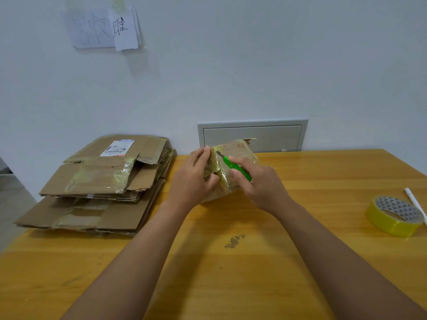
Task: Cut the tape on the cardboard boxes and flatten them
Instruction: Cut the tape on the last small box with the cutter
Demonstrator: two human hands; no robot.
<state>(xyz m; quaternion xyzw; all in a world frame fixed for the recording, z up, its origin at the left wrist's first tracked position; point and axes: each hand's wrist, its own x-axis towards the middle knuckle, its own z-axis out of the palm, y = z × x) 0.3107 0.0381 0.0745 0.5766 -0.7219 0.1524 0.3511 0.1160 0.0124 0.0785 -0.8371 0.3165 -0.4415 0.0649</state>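
A small brown cardboard box wrapped in clear yellowish tape [233, 167] stands on the yellow wooden table [231, 273], near the far edge by the wall. The left hand [194, 179] grips its left side with curled fingers. The right hand [258, 183] holds a green utility knife [235, 168], fingers closed around the handle, the blade on the box top. A pile of flattened brown cardboard boxes [99, 185] lies at the left. A yellow tape roll [394, 215] and a white pen [416, 204] lie at the right.

Tape roll [392, 215] beside pen [416, 204] on table [231, 262].
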